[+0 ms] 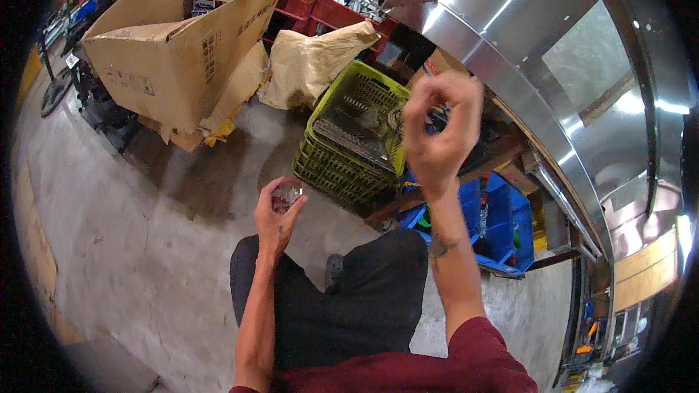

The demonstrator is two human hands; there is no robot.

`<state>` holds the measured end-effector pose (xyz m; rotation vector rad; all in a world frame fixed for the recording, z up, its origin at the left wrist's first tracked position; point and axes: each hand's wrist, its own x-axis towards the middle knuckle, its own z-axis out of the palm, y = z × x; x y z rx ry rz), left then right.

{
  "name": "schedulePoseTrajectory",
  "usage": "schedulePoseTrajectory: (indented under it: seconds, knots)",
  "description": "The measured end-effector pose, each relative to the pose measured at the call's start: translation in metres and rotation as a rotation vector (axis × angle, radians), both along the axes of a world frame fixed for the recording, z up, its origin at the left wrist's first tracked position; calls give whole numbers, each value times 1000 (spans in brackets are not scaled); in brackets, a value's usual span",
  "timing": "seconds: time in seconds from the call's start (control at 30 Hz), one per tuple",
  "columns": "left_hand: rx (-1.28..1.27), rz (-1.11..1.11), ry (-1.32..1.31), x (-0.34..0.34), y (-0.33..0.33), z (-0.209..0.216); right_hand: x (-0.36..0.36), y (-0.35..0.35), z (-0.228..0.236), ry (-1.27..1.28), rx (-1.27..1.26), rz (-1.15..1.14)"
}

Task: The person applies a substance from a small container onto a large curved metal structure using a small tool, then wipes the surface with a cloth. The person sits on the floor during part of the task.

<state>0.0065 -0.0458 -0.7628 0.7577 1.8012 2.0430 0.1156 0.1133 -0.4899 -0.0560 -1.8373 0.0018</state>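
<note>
Low over the floor, my left hand curls its fingers and thumb around a small clear, shiny piece; its exact kind does not show. My right hand is raised at the right, blurred by motion, its fingers and thumb bent together into a ring. Whatever it pinches, if anything, is too blurred to make out. Behind and between the hands stands a yellow-green plastic crate, with a grey ridged piece and clear bags or small parts inside. The raised right hand hides part of the crate's right side.
A big open cardboard box stands at the far left, with a beige sack beside it. Red crates of small metal parts are at the back. Blue bins lie under a shiny metal-topped bench at the right.
</note>
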Motion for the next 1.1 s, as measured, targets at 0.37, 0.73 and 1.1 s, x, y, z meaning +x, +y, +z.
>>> schedulePoseTrajectory:
  seconds: [0.37,0.73,1.1]
  knots:
    - [-180,-36,-5,8,4,-46,-19,72,77,56,359,-151]
    - [-171,-56,18,13,8,-50,-21,76,74,62,417,-187]
    - [-172,-52,26,14,5,-50,-23,76,75,84,458,-208]
